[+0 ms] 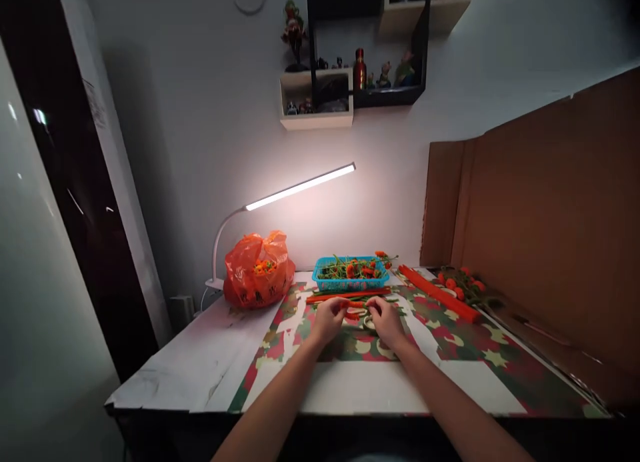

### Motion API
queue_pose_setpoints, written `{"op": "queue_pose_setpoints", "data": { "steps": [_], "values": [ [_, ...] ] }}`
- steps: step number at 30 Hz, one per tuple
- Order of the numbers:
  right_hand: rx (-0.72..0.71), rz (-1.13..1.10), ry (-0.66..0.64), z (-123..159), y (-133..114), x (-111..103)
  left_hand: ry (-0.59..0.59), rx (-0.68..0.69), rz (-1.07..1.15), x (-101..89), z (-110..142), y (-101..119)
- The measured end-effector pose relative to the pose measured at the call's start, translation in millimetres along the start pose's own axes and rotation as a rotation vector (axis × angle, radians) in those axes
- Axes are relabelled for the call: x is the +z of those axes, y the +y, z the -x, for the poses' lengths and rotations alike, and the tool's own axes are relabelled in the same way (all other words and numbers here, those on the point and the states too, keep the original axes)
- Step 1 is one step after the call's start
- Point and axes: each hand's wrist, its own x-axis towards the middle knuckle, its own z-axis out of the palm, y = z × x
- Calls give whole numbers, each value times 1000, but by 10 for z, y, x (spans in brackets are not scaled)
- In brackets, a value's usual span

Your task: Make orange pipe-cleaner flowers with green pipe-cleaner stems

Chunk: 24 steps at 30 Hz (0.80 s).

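Note:
Between my two hands, an orange fuzzy pipe cleaner (pixel 356 305) stretches sideways just above the table. My left hand (pixel 328 319) pinches its left end, with thumb and fingers together. The other end sits in the closed fingertips of my right hand (pixel 386 321). Just below lies a short orange fuzzy piece (pixel 353 316). A pale green ring-shaped roll (pixel 369 323) rests by my right hand, partly covered by it. Behind my hands lie long orange pipe cleaners (pixel 320 299) and some green stems.
A blue basket (pixel 324 284) holds orange flowers on green stems. To its left stands an orange plastic bag (pixel 257 282) under a lit lamp (pixel 300 185). An orange bundle (pixel 443 295) and round orange flowers (pixel 457 287) lie right, beside a cardboard wall (pixel 545 215).

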Motion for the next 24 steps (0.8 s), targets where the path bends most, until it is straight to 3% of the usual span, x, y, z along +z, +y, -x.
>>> {"op": "queue_pose_setpoints", "data": {
  "steps": [8, 17, 24],
  "values": [
    [0, -4, -37, 26, -58, -67, -138, 22, 119, -33, 13, 71],
    [70, -107, 37, -5, -56, -56, -44, -84, 355, 39, -14, 46],
    [19, -74, 4, 10, -82, -74, -21, -87, 385, 46, -12, 57]
  ]
}}
